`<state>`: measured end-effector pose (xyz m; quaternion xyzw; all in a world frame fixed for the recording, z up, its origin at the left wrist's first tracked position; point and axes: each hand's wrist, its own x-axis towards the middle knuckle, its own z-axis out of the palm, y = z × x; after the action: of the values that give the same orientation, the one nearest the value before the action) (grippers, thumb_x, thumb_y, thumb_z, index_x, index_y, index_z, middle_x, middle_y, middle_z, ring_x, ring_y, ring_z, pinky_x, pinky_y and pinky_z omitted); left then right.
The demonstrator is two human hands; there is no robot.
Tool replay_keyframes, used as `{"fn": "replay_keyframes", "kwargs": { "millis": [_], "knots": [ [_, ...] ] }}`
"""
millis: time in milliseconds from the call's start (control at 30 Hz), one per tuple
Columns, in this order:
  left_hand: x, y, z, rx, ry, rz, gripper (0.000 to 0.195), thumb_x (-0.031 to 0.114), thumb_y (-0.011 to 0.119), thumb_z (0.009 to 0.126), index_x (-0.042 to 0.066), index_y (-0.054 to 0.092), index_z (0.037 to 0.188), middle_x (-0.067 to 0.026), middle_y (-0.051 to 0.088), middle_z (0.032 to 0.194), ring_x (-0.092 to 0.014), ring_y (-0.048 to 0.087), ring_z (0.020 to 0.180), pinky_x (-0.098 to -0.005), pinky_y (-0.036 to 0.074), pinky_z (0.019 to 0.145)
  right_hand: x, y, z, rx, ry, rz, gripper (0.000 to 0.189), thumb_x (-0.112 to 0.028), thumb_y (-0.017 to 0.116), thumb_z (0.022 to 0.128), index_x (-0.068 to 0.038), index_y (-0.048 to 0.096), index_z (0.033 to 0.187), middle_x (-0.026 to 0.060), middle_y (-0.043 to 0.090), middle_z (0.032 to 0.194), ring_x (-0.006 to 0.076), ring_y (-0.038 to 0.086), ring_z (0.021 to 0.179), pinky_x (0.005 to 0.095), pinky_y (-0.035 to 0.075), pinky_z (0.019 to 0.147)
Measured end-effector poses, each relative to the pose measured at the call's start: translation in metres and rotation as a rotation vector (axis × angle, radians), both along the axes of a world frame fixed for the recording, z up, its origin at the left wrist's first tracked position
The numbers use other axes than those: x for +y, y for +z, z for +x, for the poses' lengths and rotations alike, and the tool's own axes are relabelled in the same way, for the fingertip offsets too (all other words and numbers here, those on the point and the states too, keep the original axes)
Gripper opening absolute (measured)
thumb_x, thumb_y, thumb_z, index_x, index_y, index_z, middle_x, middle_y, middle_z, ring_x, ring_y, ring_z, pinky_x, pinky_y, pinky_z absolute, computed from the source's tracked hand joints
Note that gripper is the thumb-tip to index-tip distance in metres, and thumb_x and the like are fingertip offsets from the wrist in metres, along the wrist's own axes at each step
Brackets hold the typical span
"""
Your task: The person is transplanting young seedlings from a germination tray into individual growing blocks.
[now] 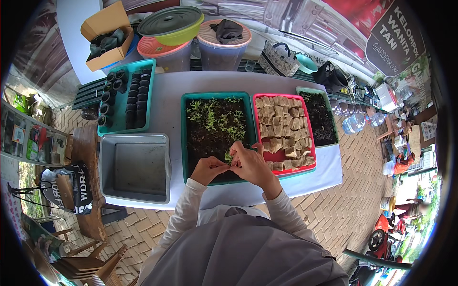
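Observation:
A teal tray (185,143) of dark soil stands before me, with small green seedlings (214,114) growing thickest in its upper part. Over its lower right part my left hand (208,171) and my right hand (250,166) meet at the fingertips. Both hands pinch at a small seedling, whose green leaves show just above the fingers; its stem and roots are mostly hidden. Right beside this tray, a red tray (282,156) holds rows of small brown fibrous blocks (277,121). My right hand is close to its lower left edge.
At the left are an empty grey basin (139,171) and a teal tray (152,89) of black pots (131,114). A tray of dark soil (318,118) stands at the far right. Lidded tubs (225,53), an open cardboard box (107,21) and a patterned bag (277,60) are behind the table.

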<state>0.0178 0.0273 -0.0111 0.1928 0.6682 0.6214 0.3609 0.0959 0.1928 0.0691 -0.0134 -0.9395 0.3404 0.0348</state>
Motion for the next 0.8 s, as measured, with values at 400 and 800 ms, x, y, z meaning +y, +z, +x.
{"fn": "replay_keyframes", "kwargs": {
  "millis": [400, 800],
  "knots": [
    [0.002, -0.006, -0.002, 0.02, -0.013, 0.045, 0.017, 0.014, 0.07, 0.083, 0.0, 0.067, 0.091, -0.0034, 0.065, 0.084, -0.008, 0.056, 0.074, -0.0225, 0.044, 0.068, 0.002, -0.001, 0.003, 0.173, -0.071, -0.017, 0.045, -0.009, 0.071, 0.073, -0.012, 0.049, 0.113, 0.0011, 0.061, 0.079, 0.0157, 0.06, 0.074, 0.0362, 0.029, 0.086],
    [0.006, 0.001, 0.0, 0.125, 0.044, 0.099, 0.013, 0.013, 0.069, 0.085, 0.001, 0.067, 0.09, -0.0024, 0.063, 0.084, -0.008, 0.055, 0.076, -0.0223, 0.043, 0.069, -0.005, -0.016, 0.017, 0.049, -0.273, -0.493, 0.018, -0.016, 0.072, 0.081, -0.001, 0.065, 0.087, 0.0069, 0.067, 0.079, 0.0121, 0.061, 0.067, 0.0233, 0.046, 0.062]
  ]
}}
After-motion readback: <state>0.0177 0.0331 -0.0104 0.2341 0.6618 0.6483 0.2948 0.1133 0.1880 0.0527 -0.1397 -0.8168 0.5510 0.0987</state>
